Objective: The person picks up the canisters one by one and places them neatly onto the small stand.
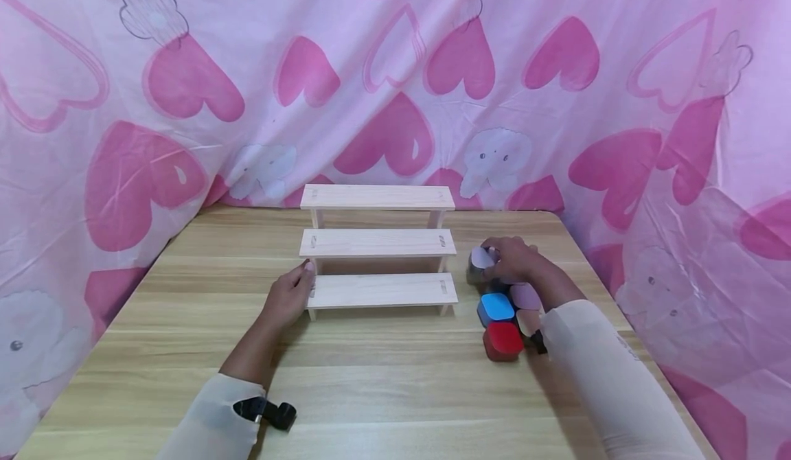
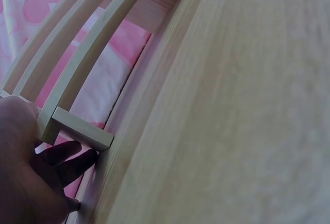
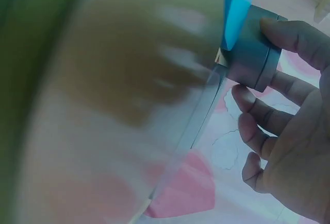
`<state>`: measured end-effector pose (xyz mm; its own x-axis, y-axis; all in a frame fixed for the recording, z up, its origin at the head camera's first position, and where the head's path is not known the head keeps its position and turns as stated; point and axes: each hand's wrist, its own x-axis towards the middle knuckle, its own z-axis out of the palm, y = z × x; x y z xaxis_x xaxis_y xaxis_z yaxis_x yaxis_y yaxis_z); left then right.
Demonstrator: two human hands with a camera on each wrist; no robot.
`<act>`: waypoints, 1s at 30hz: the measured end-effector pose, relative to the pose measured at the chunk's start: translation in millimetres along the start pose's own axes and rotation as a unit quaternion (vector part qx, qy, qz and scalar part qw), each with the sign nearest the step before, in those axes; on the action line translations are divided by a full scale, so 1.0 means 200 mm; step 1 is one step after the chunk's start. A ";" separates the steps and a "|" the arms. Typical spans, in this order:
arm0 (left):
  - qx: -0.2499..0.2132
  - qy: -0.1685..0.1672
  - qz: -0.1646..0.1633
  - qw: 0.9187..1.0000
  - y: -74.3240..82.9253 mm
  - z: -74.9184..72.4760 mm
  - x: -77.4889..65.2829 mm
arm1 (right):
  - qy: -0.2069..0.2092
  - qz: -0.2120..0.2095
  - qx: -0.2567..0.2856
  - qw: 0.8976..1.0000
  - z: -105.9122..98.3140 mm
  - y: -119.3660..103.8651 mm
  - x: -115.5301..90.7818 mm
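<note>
A pale wooden three-step display rack (image 1: 382,290) stands on the table. My left hand (image 1: 289,295) grips its left end at the lowest step. In the left wrist view, that hand (image 2: 26,167) has some fingers reaching below the step, by the rack's leg (image 2: 82,128). My right hand (image 1: 514,259) holds a grey rounded-square tin (image 1: 479,262) to the right of the rack. In the right wrist view, thumb and index finger pinch the tin (image 3: 250,54) around its lid; the other fingers are loosely bent.
Close below the grey tin stand a blue tin (image 1: 496,307), a red tin (image 1: 503,342), a mauve tin (image 1: 525,296) and a beige tin (image 1: 528,321), the last partly behind my right sleeve. A pink heart-print cloth (image 1: 383,130) hangs around the wood-grain table (image 1: 383,391).
</note>
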<state>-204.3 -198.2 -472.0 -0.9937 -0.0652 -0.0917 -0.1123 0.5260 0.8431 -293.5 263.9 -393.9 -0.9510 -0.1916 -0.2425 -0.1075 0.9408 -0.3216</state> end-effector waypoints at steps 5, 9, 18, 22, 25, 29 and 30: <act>0.000 0.010 0.002 1.000 -0.01 0.00 0.00 | 0.017 -0.003 0.014 1.000 -0.02 0.01 -0.03; -0.002 0.019 0.009 1.000 -0.01 0.01 0.00 | 0.028 -0.009 0.040 0.999 -0.04 0.02 -0.06; 0.001 0.019 0.010 1.000 -0.01 0.00 -0.01 | 0.028 -0.007 0.070 0.997 -0.10 0.05 -0.07; 0.003 0.017 0.010 1.000 -0.01 0.00 -0.01 | 0.030 -0.003 0.091 0.995 -0.13 0.04 -0.08; 0.002 0.016 0.009 1.000 -0.01 0.00 -0.01 | 0.042 -0.016 0.103 0.994 -0.14 0.04 -0.09; 0.001 0.020 0.006 1.000 -0.01 0.01 -0.01 | 0.056 -0.031 0.131 0.989 -0.15 0.03 -0.09; 0.001 0.019 0.005 1.000 -0.01 0.01 -0.01 | 0.059 -0.034 0.139 0.988 -0.15 0.03 -0.09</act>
<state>-202.8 -198.5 -474.7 -0.9938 -0.0918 -0.0622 -0.1016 0.5282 0.8430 -286.4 281.2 -363.5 -0.9730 -0.2031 -0.1093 -0.1044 0.8104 -0.5765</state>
